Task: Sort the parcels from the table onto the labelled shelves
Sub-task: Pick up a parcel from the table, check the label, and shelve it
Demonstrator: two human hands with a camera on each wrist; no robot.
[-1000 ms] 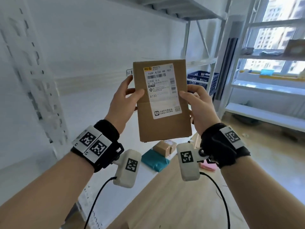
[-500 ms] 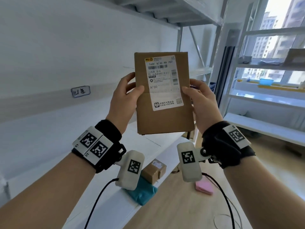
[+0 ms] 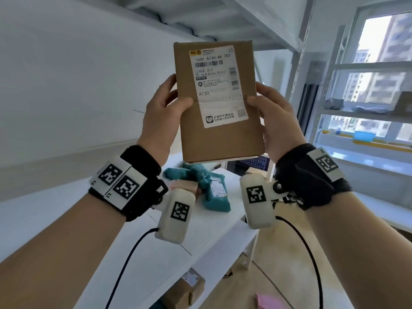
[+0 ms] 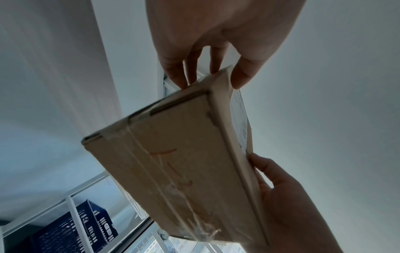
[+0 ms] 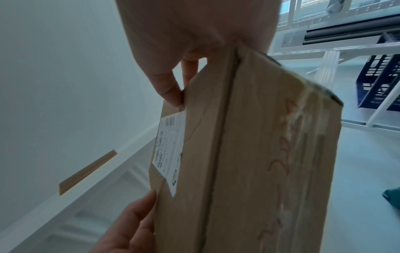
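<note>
A flat brown cardboard parcel stands upright at chest height, its white label marked A730 facing me. My left hand grips its left edge, thumb on the front and fingers behind. My right hand grips the right edge the same way. In the left wrist view the parcel shows its taped underside, with the left hand pinching its far end. In the right wrist view the right hand pinches the parcel near the label.
A white shelf below holds teal poly bags and a small brown box. A shelf board runs overhead. More cartons sit lower down, a pink parcel lies on the floor, and another rack stands by the window.
Both hands lifted the parcel higher while keeping the same grip. The view swung along the rack, so the shelf tag left the picture and the teal bags now lie under the parcel.
</note>
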